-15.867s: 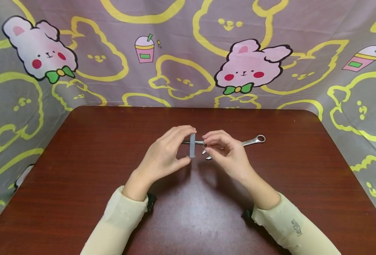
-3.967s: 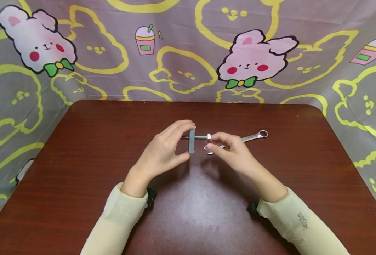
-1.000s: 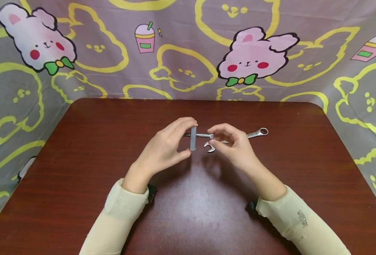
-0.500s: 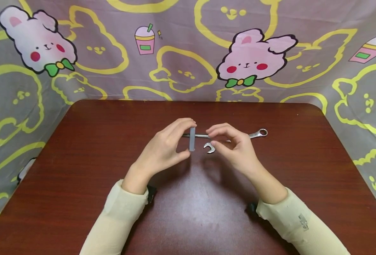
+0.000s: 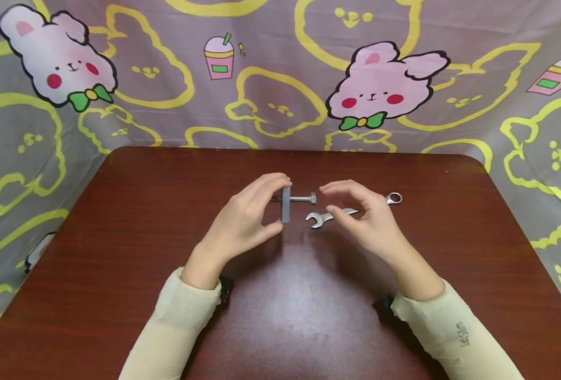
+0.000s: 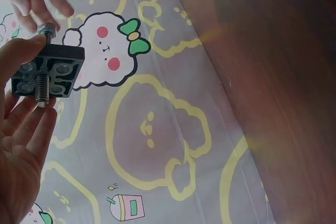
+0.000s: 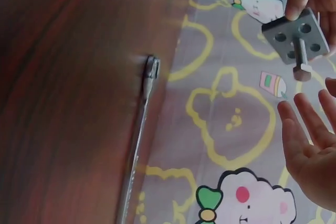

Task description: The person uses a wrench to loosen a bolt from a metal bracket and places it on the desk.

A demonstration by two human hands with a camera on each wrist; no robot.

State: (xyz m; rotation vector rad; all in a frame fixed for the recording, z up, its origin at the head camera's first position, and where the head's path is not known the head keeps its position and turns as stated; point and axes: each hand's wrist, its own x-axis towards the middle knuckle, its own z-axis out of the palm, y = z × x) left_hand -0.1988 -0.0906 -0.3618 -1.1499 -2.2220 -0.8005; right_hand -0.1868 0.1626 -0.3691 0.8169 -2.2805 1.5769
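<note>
While facing a patterned cloth [image 5: 271, 50], can see a reddish-brown tabletop [image 5: 133, 221] below the left hand [image 5: 243, 215] and right hand [image 5: 377, 226]. Holding nothing in the right, with thumb and fingers parted over a silver wrench [image 5: 322, 217] lying there. With the left, pinching a gray square plate [image 5: 286, 206]; can see a bolt [image 5: 301, 199] passing through it toward the right hand, ending just short of its fingertips.

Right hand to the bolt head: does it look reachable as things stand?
Likely yes. The right hand looks empty, its fingers beside the bolt head with nothing visible between them. The left hand grips the gray plate by its edges, leaving the head exposed.
</note>
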